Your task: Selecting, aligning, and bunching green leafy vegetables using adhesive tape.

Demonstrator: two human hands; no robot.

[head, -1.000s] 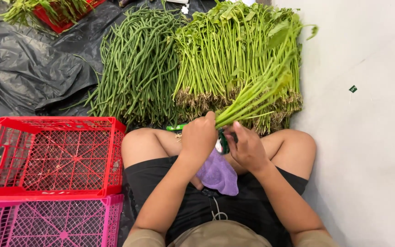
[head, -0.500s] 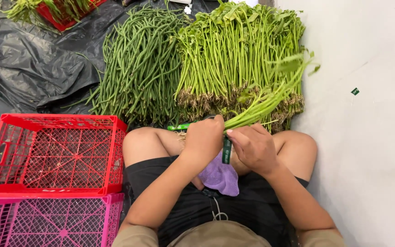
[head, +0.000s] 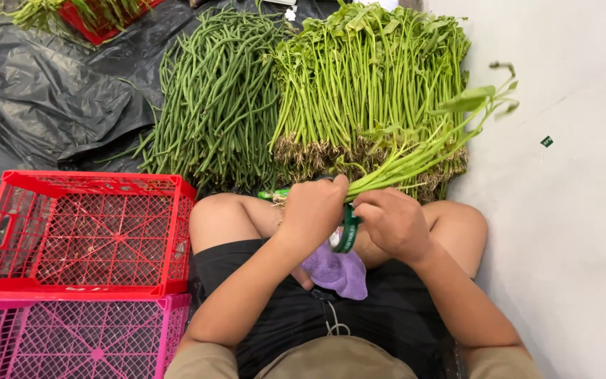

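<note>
greens bunch point(head: 415, 158) | over lap, stem ends in both hands | L hand point(head: 313, 210) closed on stems | R hand point(head: 393, 223) grips stems + green tape point(head: 348, 231) | risk: tape slack, stems slide out; too tight, stems snap

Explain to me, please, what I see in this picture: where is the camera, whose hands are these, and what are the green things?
The camera sits on a person's head and looks down, so you see that person's own lap, knees and arms. The left hand and the right hand together hold a small bunch of leafy green stems, which points away toward the upper right. Between the hands is a green band or tape; how it is fastened cannot be seen. A purple cloth lies on the lap. In front, on a black plastic sheet, lie a pile of long green beans and a larger pile of leafy stems. To the left stand a red crate and a pink crate.
</note>
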